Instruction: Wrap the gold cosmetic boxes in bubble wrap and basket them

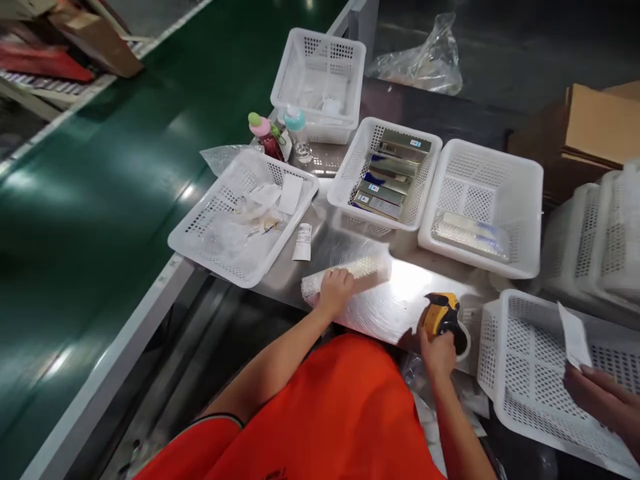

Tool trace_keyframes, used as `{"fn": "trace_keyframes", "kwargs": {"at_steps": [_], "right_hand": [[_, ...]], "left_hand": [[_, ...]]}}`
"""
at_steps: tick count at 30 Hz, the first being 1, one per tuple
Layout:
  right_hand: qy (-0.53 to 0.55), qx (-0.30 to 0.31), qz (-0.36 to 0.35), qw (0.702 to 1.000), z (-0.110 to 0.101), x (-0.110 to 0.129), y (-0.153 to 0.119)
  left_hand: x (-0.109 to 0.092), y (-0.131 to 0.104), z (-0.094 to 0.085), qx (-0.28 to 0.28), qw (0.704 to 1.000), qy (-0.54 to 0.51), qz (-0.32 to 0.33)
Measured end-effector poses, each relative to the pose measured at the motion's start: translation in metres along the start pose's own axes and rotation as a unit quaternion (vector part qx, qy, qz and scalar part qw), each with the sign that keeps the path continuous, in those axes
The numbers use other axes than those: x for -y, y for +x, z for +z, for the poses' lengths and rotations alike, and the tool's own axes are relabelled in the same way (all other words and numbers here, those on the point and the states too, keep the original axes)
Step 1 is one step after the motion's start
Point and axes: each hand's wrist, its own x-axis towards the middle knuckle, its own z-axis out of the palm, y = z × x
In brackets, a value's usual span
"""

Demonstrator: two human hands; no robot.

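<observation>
My left hand (336, 291) lies over a long bubble-wrapped package (367, 267) on the metal table (380, 313), its fingers closed on the near end. In my right hand (440, 353) is a yellow and black tape dispenser (441, 311) with a pale roll at its side, held just above the table's front edge. Beyond the package a curled white printed label (303, 241) rests on the metal. One basket (336, 199) contains several shiny flat boxes (383, 193). Another basket (531, 200) beside it contains bubble-wrapped packages (470, 235).
A tilted basket (245, 277) with plastic scraps stands at left, near two bottles (296, 130). Behind them is another basket (317, 123). At right, another person's hand (600, 400) holds a white paper (575, 337) over a basket (505, 380). A green conveyor (125, 167) runs along the left.
</observation>
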Motion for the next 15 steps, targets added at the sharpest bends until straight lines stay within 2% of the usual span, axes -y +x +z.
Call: {"fn": "trace_keyframes", "kwargs": {"at_steps": [1, 3, 7, 9, 10, 13, 15], "right_hand": [[-0.012, 0.023, 0.013, 1.0, 0.002, 0.004, -0.003], [-0.02, 0.028, 0.034, 0.999, 0.004, 0.008, -0.005], [0.021, 0.032, 0.037, 0.999, -0.013, -0.004, -0.017], [0.128, 0.036, -0.005, 0.991, -0.028, -0.006, -0.038], [0.206, 0.039, -0.035, 0.977, -0.036, -0.003, -0.05], [0.402, 0.047, -0.089, 0.91, -0.056, 0.033, -0.084], [0.431, 0.059, -0.09, 0.896, -0.062, 0.071, -0.095]], "left_hand": [[-0.007, -0.01, 0.006, -0.005, 0.999, 0.01, 0.034], [-0.016, -0.026, 0.017, -0.022, 0.998, 0.008, 0.066], [-0.021, -0.046, 0.024, -0.068, 0.996, 0.026, 0.06], [-0.021, -0.051, 0.021, -0.082, 0.995, 0.036, 0.046], [-0.02, -0.053, 0.02, -0.085, 0.995, 0.035, 0.043], [-0.014, -0.059, 0.018, -0.085, 0.994, 0.008, 0.064], [-0.008, -0.062, 0.021, -0.08, 0.993, -0.024, 0.08]]}}
